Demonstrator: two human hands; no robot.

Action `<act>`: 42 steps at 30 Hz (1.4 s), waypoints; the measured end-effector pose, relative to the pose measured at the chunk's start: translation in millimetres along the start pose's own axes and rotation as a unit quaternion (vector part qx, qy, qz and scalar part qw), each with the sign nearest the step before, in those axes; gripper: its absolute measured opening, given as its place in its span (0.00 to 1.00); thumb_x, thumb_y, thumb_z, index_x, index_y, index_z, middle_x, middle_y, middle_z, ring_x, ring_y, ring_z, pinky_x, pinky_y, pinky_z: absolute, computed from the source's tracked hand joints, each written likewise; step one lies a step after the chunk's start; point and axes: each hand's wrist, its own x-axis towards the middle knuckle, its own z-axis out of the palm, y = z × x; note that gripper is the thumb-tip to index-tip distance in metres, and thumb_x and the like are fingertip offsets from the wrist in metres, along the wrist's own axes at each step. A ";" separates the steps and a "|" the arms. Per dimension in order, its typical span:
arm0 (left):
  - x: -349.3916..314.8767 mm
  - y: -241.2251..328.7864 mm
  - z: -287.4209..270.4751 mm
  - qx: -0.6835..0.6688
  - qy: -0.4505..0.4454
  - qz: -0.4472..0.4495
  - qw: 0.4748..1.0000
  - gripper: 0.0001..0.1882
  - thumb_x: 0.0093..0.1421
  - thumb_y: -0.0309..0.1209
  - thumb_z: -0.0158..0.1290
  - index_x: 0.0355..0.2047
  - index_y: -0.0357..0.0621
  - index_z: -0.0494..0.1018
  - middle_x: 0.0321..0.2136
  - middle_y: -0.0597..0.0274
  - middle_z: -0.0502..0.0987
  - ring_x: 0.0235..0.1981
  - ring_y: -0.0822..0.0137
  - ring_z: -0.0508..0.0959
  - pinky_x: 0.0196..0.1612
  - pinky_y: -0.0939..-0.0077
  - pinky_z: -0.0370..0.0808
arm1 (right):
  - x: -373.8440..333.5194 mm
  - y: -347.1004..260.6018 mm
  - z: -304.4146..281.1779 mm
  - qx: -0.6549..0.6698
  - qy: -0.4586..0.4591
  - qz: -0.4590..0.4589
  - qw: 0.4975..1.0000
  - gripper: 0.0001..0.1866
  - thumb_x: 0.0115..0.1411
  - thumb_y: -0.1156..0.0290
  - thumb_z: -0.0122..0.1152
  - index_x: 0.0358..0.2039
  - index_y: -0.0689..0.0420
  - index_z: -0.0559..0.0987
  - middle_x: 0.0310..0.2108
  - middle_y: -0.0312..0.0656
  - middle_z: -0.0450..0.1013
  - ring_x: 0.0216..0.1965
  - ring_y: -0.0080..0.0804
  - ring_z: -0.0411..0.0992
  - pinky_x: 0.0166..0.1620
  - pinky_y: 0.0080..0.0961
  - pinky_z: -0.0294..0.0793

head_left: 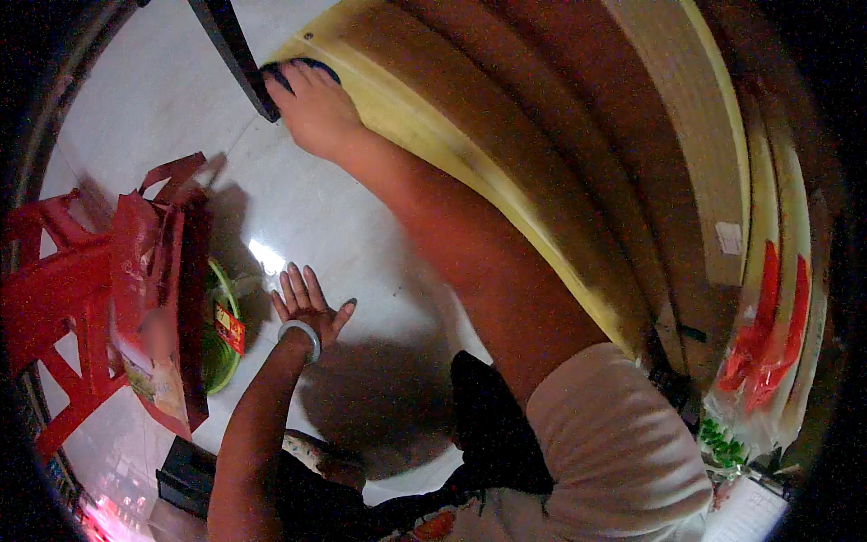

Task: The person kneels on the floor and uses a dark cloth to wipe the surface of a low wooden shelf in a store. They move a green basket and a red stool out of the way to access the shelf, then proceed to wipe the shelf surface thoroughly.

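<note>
My right hand [318,110] reaches to the far side, at the lower end of a yellow wooden board [384,108]. Its fingers are bent over a dark blue thing with a curved edge [322,69], mostly hidden under the hand, so its kind does not show. A black post or leg [237,59] comes down right beside those fingers. My left hand [309,303], with a pale bangle [302,336] at the wrist, has its fingers spread over the pale floor [361,298] and holds nothing. Whether its palm rests on the floor, I cannot tell.
At left stand a red bag [163,307], a red plastic stool [63,298] and a green basket [226,352] with a red tag. Brown wooden furniture [506,117] curves along the right. Clear bags with red parts [763,334] hang at far right.
</note>
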 end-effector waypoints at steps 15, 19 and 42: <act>0.2 4.8 5.5 -0.017 0.043 0.021 0.999 0.55 0.56 0.68 0.33 0.66 0.40 0.26 0.66 0.46 0.22 0.67 0.49 0.23 0.64 0.43 0.28 | -251.2 30.7 -129.4 -0.073 -0.253 0.010 0.965 0.20 0.55 0.75 0.52 0.50 0.52 0.74 0.63 0.47 0.53 0.63 0.49 0.53 0.64 0.38 0.56; 8.3 -16.5 33.0 -0.023 0.092 0.008 0.995 0.58 0.53 0.71 0.37 0.66 0.39 0.29 0.67 0.45 0.23 0.67 0.47 0.24 0.63 0.41 0.28 | -113.6 -11.5 -101.2 0.094 -0.108 -0.009 0.990 0.27 0.51 0.79 0.52 0.55 0.52 0.70 0.64 0.53 0.51 0.64 0.53 0.50 0.64 0.38 0.55; 13.4 -3.1 21.8 0.035 0.068 -0.010 0.997 0.55 0.56 0.67 0.35 0.66 0.42 0.25 0.66 0.46 0.23 0.67 0.48 0.24 0.64 0.42 0.29 | -479.0 15.0 -249.8 -0.061 -0.259 0.385 0.884 0.42 0.53 0.80 0.59 0.66 0.55 0.49 0.66 0.59 0.42 0.65 0.58 0.45 0.65 0.38 0.50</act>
